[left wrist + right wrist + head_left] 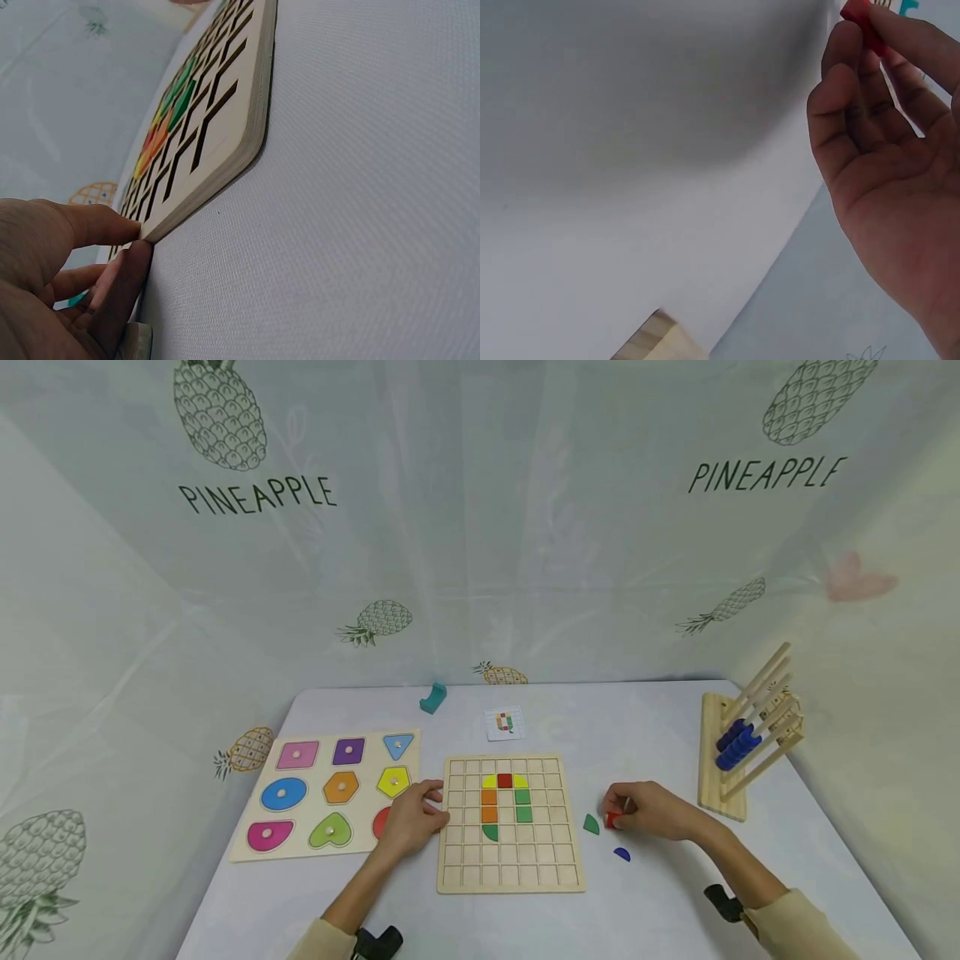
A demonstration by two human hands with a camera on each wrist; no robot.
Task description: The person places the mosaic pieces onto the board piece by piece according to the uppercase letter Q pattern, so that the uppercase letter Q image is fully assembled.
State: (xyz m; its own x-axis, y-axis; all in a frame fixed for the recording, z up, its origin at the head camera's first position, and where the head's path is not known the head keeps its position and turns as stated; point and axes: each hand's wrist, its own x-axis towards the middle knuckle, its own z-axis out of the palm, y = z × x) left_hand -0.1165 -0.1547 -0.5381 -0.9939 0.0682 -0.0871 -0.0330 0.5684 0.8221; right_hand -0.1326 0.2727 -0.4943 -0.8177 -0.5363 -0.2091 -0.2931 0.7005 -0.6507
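Observation:
My right hand [651,808] pinches a small red block [861,16] between thumb and fingertips, low over the table right of the wooden grid board [508,878]. A green quarter-round piece [592,824] and a blue half-round piece [622,854] lie near it. My left hand [412,818] touches the board's left edge with its fingertips; the left wrist view shows the tips right at that edge. On the board, yellow, red, orange and green pieces form an arch, with a green quarter-round [491,832] at its lower left.
A shape-puzzle board [300,787] with knobbed pieces lies at left, partly behind my left hand. A pattern card [505,723] and a teal curved object [432,698] lie at the back. At right stands a wooden peg rack [722,758] with blue beads.

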